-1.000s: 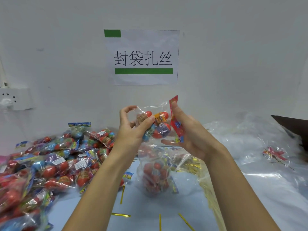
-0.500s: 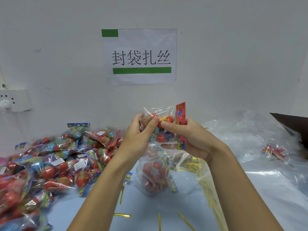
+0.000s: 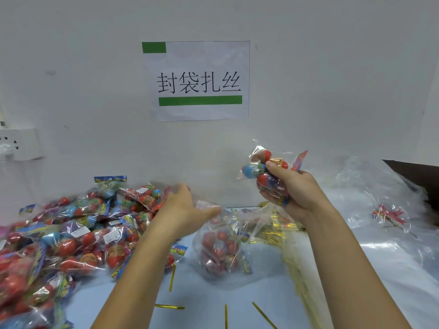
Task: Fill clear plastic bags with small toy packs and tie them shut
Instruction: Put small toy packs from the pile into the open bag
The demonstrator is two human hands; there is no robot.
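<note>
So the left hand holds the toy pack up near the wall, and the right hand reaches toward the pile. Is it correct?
Not quite: the hands are swapped. The head view shows the right hand holding the toy pack up near the wall, and the left hand reaching toward the pile.

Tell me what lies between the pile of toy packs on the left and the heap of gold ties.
In the head view, between the pile and the gold ties stands the part-filled clear bag, with the left hand at its mouth.
</note>
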